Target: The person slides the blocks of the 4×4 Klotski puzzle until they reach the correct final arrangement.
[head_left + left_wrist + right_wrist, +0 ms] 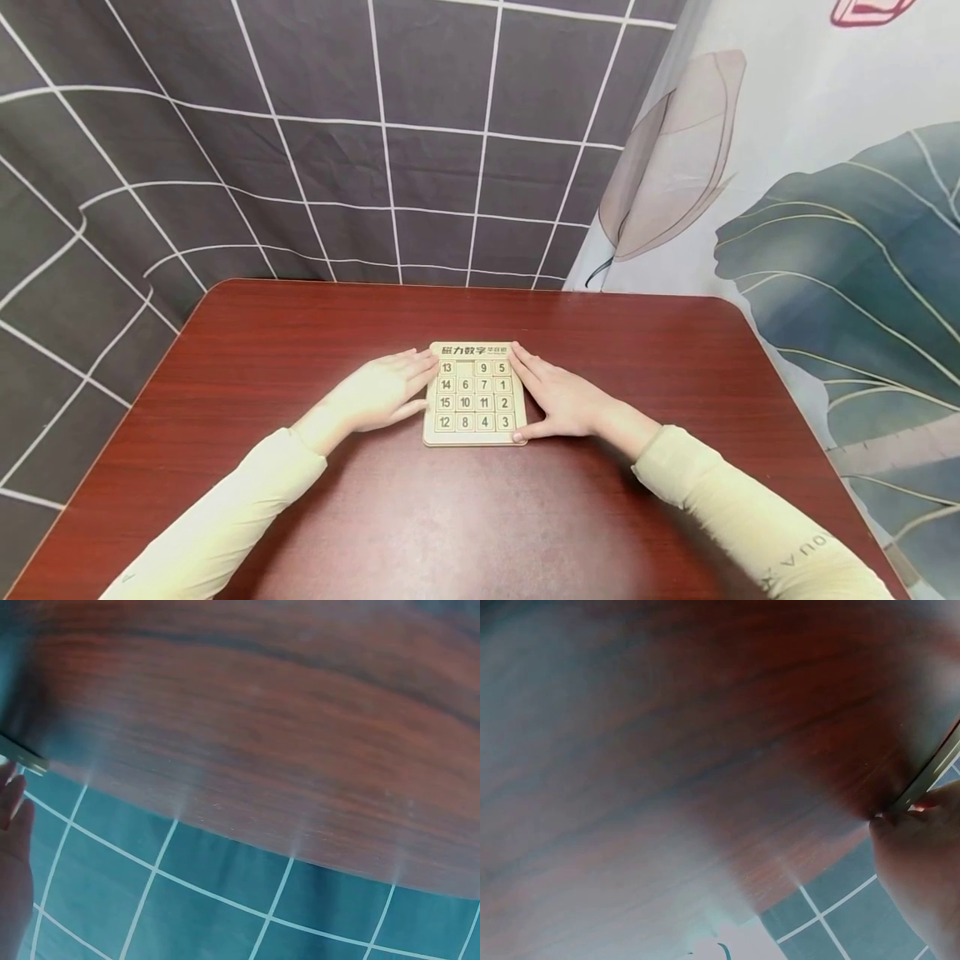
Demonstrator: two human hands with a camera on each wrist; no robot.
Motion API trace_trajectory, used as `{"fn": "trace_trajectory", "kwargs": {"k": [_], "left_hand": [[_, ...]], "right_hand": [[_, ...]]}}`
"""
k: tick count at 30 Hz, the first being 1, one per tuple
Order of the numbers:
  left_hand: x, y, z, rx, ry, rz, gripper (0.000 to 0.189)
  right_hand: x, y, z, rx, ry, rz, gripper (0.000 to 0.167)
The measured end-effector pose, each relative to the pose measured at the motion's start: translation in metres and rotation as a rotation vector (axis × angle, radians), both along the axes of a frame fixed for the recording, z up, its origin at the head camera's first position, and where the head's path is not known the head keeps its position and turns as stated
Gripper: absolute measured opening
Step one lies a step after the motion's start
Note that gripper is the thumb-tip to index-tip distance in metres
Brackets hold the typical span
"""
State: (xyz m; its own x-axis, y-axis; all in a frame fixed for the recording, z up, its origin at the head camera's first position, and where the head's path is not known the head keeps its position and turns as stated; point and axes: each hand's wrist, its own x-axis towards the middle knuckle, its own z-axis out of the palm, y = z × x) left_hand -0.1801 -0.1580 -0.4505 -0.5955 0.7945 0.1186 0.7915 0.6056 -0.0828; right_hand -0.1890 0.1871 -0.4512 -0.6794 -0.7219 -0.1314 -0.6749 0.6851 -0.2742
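A pale sliding number puzzle [475, 394] lies flat on the table, its numbered tiles facing up and its printed title at the far edge. In the top row, a gap sits between tiles 13 and 9. My left hand [384, 392] touches the puzzle's left edge with straight fingertips, thumb lower along that side. On the other side, my right hand [567, 402] has its extended fingers along the right edge and its thumb at the near right corner. Each wrist view catches only part of a hand beside the puzzle's thin edge [22, 756].
The reddish-brown wooden table [480, 517] has rounded far corners. Behind it hangs a dark grey curtain with a white grid [435, 167]. A white curtain with large leaf prints [847, 242] hangs at the right.
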Motion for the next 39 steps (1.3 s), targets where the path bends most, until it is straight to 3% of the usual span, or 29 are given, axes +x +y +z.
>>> {"fn": "trace_trajectory", "kwargs": {"k": [11,20,33,39], "left_hand": [[-0.003,0.016,0.004,-0.009,-0.018,-0.033,0.058],[-0.007,0.032,0.001,-0.020,-0.010,-0.079,0.059],[0.016,0.004,-0.002,0.002,0.072,-0.084,0.059],[0.016,0.004,-0.003,-0.001,0.075,-0.077,0.060]], "right_hand": [[0.000,0.001,0.000,0.001,0.010,0.006,0.122],[-0.001,0.002,-0.001,0.003,-0.002,0.000,0.122],[-0.001,0.001,0.001,0.003,0.007,0.000,0.123],[-0.001,0.001,0.000,0.008,0.001,0.000,0.123]]}}
